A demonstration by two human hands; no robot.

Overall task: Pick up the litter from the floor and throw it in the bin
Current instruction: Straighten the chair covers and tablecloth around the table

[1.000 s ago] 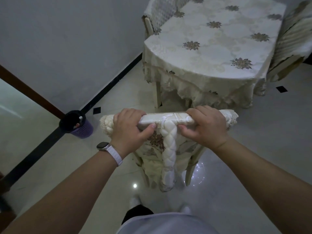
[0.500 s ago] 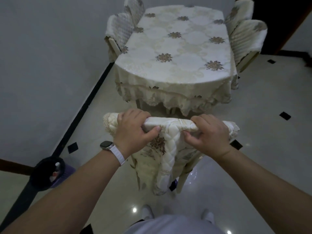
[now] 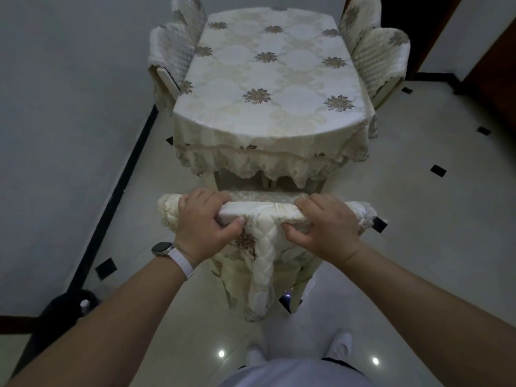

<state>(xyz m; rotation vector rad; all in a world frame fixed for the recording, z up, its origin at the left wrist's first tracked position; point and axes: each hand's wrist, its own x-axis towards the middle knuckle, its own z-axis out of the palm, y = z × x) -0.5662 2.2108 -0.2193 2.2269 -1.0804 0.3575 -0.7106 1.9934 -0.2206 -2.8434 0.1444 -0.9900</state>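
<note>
I see my left grip (image 3: 207,225) and right grip (image 3: 325,229) both clenched around the chair (image 3: 266,217) top rail. The bin (image 3: 57,310) stands at the floor's (image 3: 424,224) left edge, well apart from the left grip.

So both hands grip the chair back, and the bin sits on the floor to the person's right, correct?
Not quite. The head view shows the bin on the left, by the wall. Both the left hand and the right hand do grip the chair back.
</note>
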